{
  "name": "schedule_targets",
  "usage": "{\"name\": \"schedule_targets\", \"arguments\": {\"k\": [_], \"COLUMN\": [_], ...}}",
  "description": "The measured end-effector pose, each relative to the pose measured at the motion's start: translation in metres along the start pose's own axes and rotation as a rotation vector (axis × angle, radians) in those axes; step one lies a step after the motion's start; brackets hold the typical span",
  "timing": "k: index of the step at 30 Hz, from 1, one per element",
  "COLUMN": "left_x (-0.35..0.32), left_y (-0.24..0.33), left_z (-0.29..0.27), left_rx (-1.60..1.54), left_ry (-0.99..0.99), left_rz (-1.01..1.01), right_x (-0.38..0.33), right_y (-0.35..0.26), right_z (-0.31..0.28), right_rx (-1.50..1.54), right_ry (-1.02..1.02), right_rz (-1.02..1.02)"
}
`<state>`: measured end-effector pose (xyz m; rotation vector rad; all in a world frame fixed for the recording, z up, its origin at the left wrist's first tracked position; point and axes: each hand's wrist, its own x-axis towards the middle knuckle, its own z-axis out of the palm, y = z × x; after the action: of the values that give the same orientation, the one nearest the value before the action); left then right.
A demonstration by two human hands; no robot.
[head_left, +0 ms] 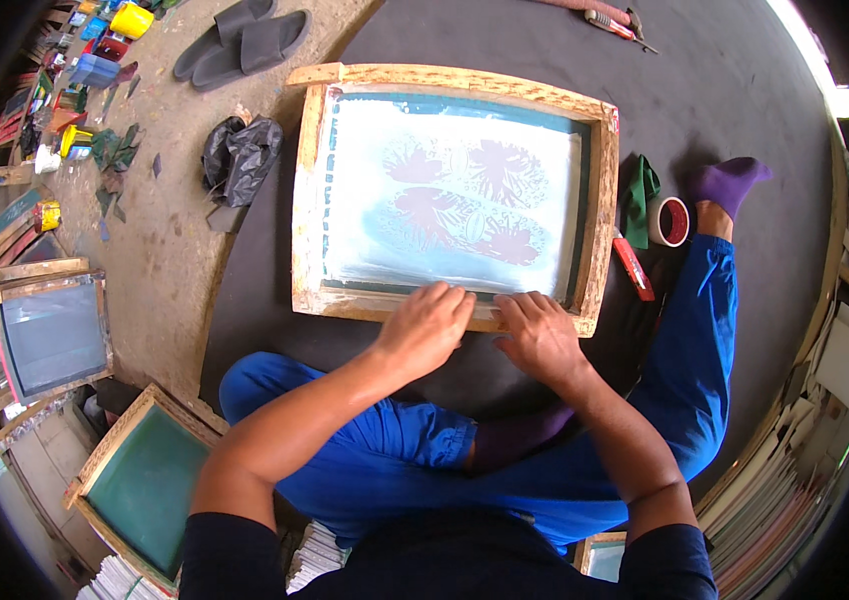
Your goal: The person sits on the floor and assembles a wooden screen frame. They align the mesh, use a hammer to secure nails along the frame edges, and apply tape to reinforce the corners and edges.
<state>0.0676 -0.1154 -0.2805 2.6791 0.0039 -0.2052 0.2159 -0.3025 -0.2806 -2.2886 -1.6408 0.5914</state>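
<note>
A wooden screen-printing frame [602, 200] lies before me on the dark surface. Its mesh [365, 245] is pale, with a floral pattern inside a green border. My left hand [427, 325] is closed over the near bar, its fingers bunched at the inner edge. Just to the right, my right hand [542, 330] curls its fingers over the same bar, thumb on the near side. The undersides of both hands are hidden, so anything thin beneath the fingers cannot be made out. A small gap separates the hands.
Right of the frame lie a red cutter knife [635, 268], a tape roll [656, 222] and a green cloth [642, 195]. A black plastic bag [245, 160] and dark slippers [245, 48] are at left. Another green screen [150, 482] leans lower left. My legs flank the near side.
</note>
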Motion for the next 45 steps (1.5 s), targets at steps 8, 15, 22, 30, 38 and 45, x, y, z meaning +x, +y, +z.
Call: {"name": "schedule_targets", "arguments": {"k": [8,15,22,30,38,45], "left_x": [-0.006,-0.024,-0.045,-0.07,-0.075,-0.087], "left_y": [-0.006,-0.026,-0.044,-0.064,-0.066,-0.075], "left_z": [0.018,0.015,-0.003,-0.02,-0.022,-0.04], "left_rx": [0.084,0.106,0.144,0.116,0.195,0.148], "left_ry": [0.042,-0.053,-0.095,-0.081,-0.104,-0.121], "left_rz": [-0.065,-0.143,-0.206,-0.271,-0.312,-0.318], "right_x": [-0.012,-0.023,-0.03,-0.04,-0.039,-0.036], "right_y": [0.011,0.025,0.03,0.041,0.038,0.039], "right_z": [0.016,0.013,0.01,0.004,-0.003,-0.003], "right_rx": [-0.068,-0.129,-0.169,-0.23,-0.327,-0.357], "right_ry": [0.177,0.112,0.121,0.069,-0.056,-0.124], "right_rz": [0.011,0.034,0.072,0.119,0.121,0.187]}}
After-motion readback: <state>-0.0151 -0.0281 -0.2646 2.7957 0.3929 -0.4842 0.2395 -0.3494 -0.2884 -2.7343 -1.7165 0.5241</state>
